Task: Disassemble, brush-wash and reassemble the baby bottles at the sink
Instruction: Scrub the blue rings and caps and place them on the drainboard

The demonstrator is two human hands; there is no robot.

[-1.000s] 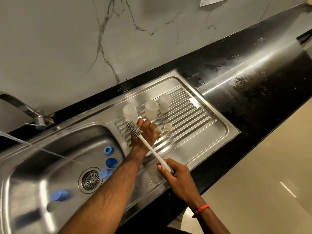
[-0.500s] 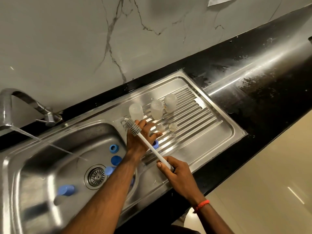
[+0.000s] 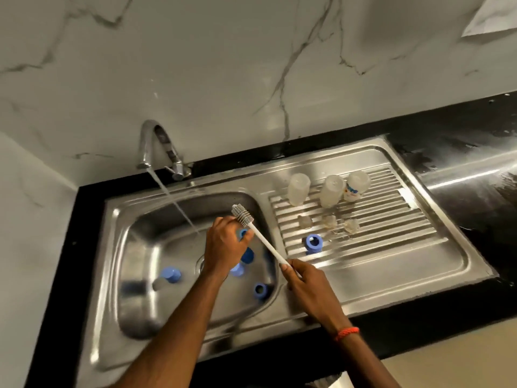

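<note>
The left hand (image 3: 223, 243) has moved from the drainboard (image 3: 391, 256), leaving a blue collar (image 3: 313, 243) there below the bottles (image 3: 331, 190), to the basin (image 3: 145, 275), apparently pinching another blue piece (image 3: 242, 233). The right hand (image 3: 307, 281) grips the brush (image 3: 265, 242); collar-washing continues.

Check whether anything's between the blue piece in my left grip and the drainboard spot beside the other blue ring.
Yes: the brush's white handle, held in the right grip, slants across between the blue piece in the left grip and the drainboard by the blue ring. Nothing else visible stands in that path.
</note>
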